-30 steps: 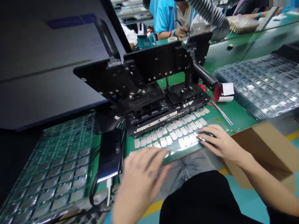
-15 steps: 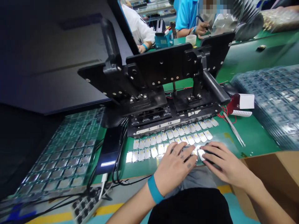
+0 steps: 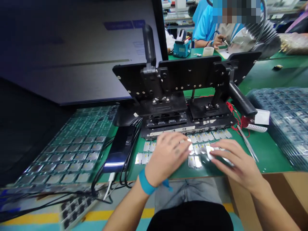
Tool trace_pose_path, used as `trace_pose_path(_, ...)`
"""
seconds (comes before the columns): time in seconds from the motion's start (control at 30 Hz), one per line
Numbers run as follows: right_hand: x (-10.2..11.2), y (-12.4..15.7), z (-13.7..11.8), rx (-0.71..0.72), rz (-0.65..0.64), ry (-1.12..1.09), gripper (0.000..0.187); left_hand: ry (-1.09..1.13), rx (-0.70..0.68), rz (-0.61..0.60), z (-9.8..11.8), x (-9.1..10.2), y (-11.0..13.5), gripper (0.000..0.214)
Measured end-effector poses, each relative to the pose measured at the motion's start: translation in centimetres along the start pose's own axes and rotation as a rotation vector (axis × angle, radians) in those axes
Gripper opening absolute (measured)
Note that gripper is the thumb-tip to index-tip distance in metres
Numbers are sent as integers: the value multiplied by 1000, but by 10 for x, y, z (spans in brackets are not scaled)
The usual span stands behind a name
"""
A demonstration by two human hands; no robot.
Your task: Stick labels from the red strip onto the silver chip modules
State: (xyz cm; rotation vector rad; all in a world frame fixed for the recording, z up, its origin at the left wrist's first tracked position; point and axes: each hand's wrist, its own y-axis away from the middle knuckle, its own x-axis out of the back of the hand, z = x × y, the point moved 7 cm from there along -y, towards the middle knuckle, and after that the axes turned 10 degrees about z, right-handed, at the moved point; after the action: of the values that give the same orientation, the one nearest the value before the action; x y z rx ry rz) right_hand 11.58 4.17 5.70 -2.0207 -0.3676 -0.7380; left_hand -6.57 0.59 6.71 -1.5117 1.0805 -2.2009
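My left hand (image 3: 168, 154) is over the rows of small silver plates, fingertips drawn together on a small silver plate (image 3: 191, 148). It hides part of the rows behind it. My right hand (image 3: 237, 163) pinches another small silver plate (image 3: 209, 152) between thumb and fingers, slightly tilted. Several more plates with yellow dots lie in rows, including a pair of silver plates (image 3: 194, 162) below my hands. Just behind the rows stands a black test fixture (image 3: 166, 125) with two raised lever handles.
A monitor (image 3: 96, 64) rises at the left, with clear trays (image 3: 79, 141) of parts before it. A black phone-like device (image 3: 117, 160) and cables lie near the edge. Tweezers (image 3: 247, 144), stacked trays (image 3: 293, 118) and a cardboard box (image 3: 284, 186) are at right. A co-worker's hand (image 3: 218, 41) holds a tool opposite.
The view has swung a little to the left. My left hand has moved left and farther from my right hand, both now pinching plates. The plates under my hands have shifted.
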Motion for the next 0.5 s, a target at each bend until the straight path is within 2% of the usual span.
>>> trace_pose_path(0.1,-21,-46,2,37,-3,31,19,-84,143,5,-40,5,1,22)
trace_pose_path(0.2,-48,-75,14,89,11,84,19,-130,203,-22,-65,-3,2,26)
trace_pose_path(0.33,-76,-90,35,126,-15,151,20,-142,254,-52,-77,-13,-5,26)
trace_pose_path(0.5,-85,-94,41,145,-64,136,22,-126,287,-69,-81,-16,-14,26)
